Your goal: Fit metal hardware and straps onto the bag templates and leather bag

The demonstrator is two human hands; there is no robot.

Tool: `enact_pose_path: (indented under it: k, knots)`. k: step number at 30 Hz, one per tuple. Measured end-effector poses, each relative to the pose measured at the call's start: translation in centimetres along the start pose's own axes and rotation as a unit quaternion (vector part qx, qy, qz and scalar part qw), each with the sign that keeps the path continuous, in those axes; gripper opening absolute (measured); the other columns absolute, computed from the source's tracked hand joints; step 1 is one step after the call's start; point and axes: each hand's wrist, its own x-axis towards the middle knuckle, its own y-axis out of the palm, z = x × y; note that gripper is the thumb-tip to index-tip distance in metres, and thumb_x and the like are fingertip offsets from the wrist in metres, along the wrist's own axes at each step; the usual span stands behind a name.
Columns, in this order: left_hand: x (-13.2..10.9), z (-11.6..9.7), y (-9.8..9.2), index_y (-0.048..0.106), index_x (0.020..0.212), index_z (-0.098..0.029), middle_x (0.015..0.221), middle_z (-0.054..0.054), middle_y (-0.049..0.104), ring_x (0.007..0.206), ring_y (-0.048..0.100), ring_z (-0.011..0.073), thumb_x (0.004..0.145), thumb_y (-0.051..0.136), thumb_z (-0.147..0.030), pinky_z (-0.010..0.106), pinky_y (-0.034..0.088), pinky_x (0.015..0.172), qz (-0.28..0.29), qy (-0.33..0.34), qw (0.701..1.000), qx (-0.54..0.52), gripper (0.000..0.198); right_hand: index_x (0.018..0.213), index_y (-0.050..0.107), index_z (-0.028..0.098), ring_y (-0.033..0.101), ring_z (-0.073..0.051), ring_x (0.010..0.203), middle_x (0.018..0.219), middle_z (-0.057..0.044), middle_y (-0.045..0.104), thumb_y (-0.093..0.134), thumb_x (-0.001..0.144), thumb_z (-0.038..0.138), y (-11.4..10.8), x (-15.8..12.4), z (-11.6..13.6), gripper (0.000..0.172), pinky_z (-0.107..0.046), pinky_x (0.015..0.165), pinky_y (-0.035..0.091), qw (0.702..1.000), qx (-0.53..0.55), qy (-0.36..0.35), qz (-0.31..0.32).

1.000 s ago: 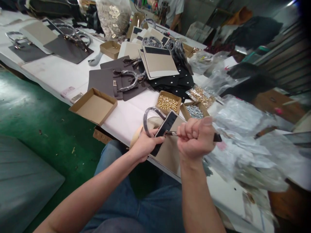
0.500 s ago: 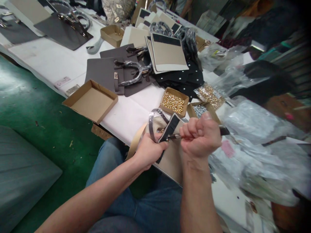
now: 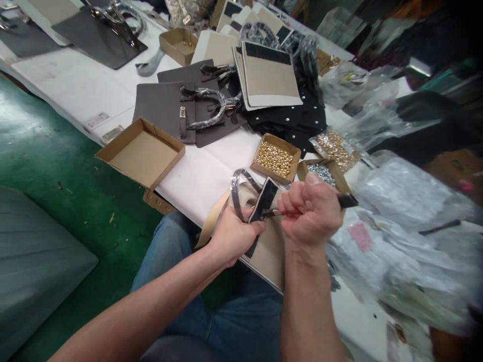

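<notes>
My left hand is closed on a beige bag panel with a black strip across it, thumb on top. A plastic-wrapped bag handle loops up from the panel beside the fingers. In a fist, my right hand grips a screwdriver. Its metal shaft points left, with the tip at the black strip by my left thumb; whatever fastener sits under the tip is too small to make out. The dark screwdriver handle sticks out behind the fist.
Small boxes of gold-coloured fasteners and silver-coloured fasteners stand just beyond my hands. An open cardboard box sits at the table edge on the left. Grey bag panels lie further back, and clear plastic bags cover the right side.
The view has shifted slightly, and more of the dark screwdriver handle shows behind my right fist. Both hands keep their hold, with the tip still at the strip.
</notes>
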Motion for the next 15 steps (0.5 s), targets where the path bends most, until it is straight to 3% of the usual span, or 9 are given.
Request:
enact_pose_path:
  k: [8, 12, 15]
  knots:
    - [-0.7, -0.4, 0.4, 0.077, 0.083, -0.018, 0.074, -0.001, 0.063, 0.067, 0.049, 0.0127, 0.082, 0.085, -0.025, 0.026, 0.032, 0.061, 0.029, 0.007, 0.999, -0.034, 0.011, 0.060, 0.026, 0.026, 0.013, -0.009, 0.040, 0.050, 0.009, 0.019, 0.073, 0.103, 0.055, -3.3, 1.8, 0.9, 0.070, -0.030, 0.039, 0.017, 0.996, 0.069, 0.055, 0.002]
    - [-0.7, -0.1, 0.8, 0.085, 0.095, -0.018, 0.084, 0.002, 0.073, 0.073, 0.057, 0.0154, 0.082, 0.086, -0.026, 0.026, 0.040, 0.064, 0.022, -0.001, 0.999, -0.041, 0.015, 0.061, 0.028, 0.025, 0.017, -0.009, 0.039, 0.050, 0.008, 0.021, 0.071, 0.106, 0.051, -4.8, 1.6, 2.8, 0.067, -0.029, 0.040, 0.021, 0.998, 0.061, -0.009, 0.019]
    - [-0.6, 0.1, 1.0, 0.082, 0.090, -0.018, 0.078, 0.002, 0.069, 0.069, 0.056, 0.0160, 0.083, 0.085, -0.027, 0.026, 0.040, 0.063, 0.008, 0.002, 0.999, -0.031, 0.012, 0.061, 0.030, 0.025, 0.017, -0.009, 0.039, 0.050, 0.008, 0.020, 0.070, 0.105, 0.044, -4.5, 0.5, 3.9, 0.063, -0.028, 0.041, 0.022, 0.995, 0.068, -0.071, -0.001]
